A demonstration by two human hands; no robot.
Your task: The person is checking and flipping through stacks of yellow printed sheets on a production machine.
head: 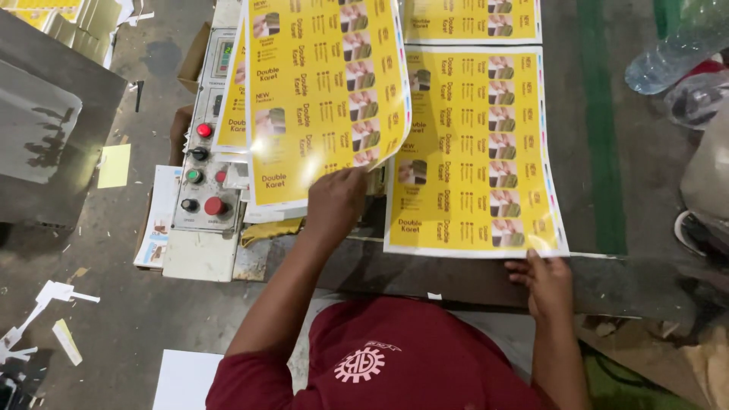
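The flat yellow printed cardboard sheet (474,148) lies right of centre; the right hand (545,282) rests open-fingered at its lower edge. The curling yellow printed sheet (323,91), upper centre, is pinched by the left hand (334,203); held one-handed, it could crease or slip onto the grey control panel (205,152).

To my left stands a grey metal control panel (206,144) with red, green and black round buttons, and a crumpled yellow cloth (271,230) lies just below its right corner. Down on the grey concrete floor (114,304) I see scattered white paper offcuts (45,311), a small pale yellow paper slip (115,165) and a stack of folded yellow cartons (68,23) in the far corner. At my upper right lies a clear plastic bottle (668,53) on its side, beside a green painted stripe (600,121).
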